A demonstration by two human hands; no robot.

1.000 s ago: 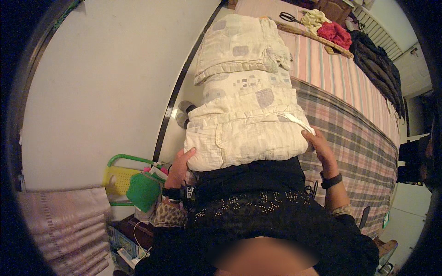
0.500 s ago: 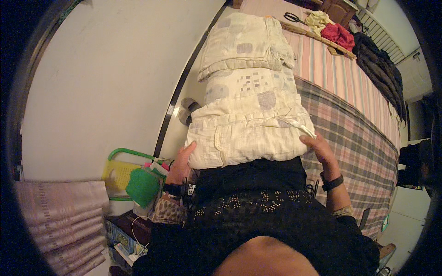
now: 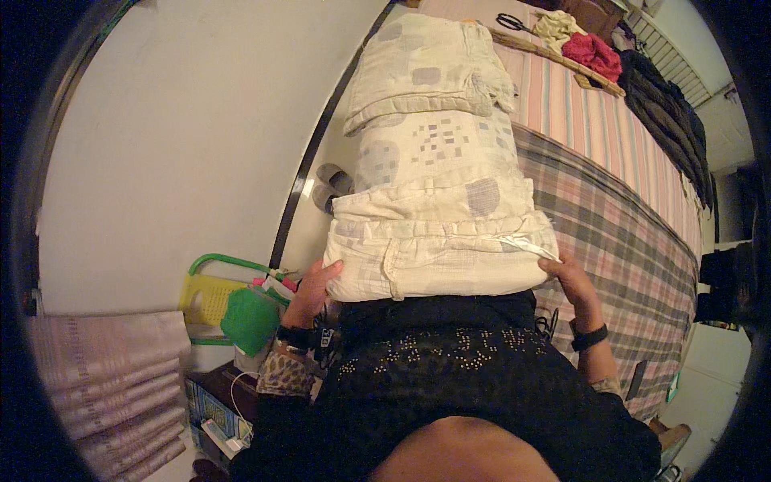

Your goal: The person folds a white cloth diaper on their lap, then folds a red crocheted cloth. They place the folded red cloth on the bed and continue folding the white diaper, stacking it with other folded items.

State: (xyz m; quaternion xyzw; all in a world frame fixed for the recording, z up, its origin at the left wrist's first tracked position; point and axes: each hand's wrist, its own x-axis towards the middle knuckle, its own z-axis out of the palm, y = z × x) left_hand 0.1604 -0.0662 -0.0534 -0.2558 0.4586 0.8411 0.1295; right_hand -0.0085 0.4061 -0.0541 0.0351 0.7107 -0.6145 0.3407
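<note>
A thick cream quilt (image 3: pixel 438 277) with grey patches lies lengthwise in front of me, its near and far ends folded over toward the middle. Between the folds shows a flat stretch with small grey squares. My left hand (image 3: pixel 316 287) grips the near fold's left corner, thumb on top and the fingers mostly hidden beneath. At the opposite corner my right hand (image 3: pixel 572 281) holds the fold the same way. The near edge rests close against my dark clothes.
To the right is a bed with a plaid blanket (image 3: pixel 618 241) and a striped sheet (image 3: pixel 578 120). Scissors (image 3: pixel 511 24), a long wooden stick (image 3: pixel 554 60) and crumpled red cloth (image 3: pixel 593 55) lie on it. Slippers (image 3: pixel 331 186) and a yellow-green chair (image 3: pixel 210 301) stand at left.
Both hands have drawn slightly apart and a little nearer to me, pulling the near fold wider and straighter. More of the quilt's flat middle shows.
</note>
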